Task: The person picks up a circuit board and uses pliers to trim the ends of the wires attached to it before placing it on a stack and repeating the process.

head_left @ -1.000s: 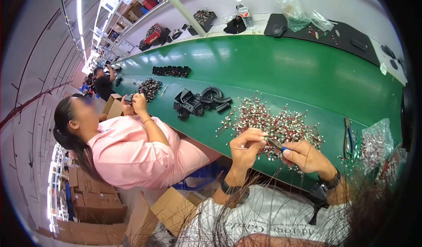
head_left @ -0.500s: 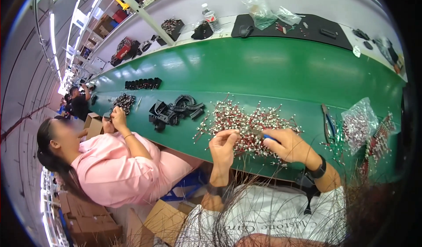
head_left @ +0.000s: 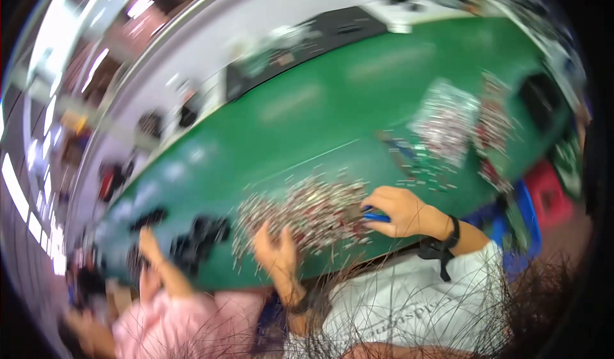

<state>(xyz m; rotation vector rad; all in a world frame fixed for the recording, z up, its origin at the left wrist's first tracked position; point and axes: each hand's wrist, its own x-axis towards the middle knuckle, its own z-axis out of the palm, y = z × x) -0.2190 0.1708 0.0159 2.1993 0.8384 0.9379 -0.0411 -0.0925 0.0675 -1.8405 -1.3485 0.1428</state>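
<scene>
A wide heap of thin red wires with small white ends (head_left: pixel 320 212) lies on the green worktop, smeared by motion. At the heap's near left edge, my left hand (head_left: pixel 276 251) has its thumb and fingers apart, with nothing visible between them. My right hand (head_left: pixel 403 212) is closed round a small tool with a blue handle (head_left: pixel 377 217) at the heap's right side. The tool's working end is blurred, so its exact kind is unclear.
Right of the heap lie blurred pliers (head_left: pixel 400 149), green wire pieces (head_left: pixel 435 167), a clear plastic bag of wired parts (head_left: pixel 446 122) and a red-and-white wire bundle (head_left: pixel 494 125). At left, a co-worker in pink (head_left: pixel 185 320) reaches near black parts (head_left: pixel 198 241).
The view has swung to the right and blurred. My left hand has gone from a pinch to spread fingers, lower on the heap's left side. The right hand still holds the blue-handled tool.
</scene>
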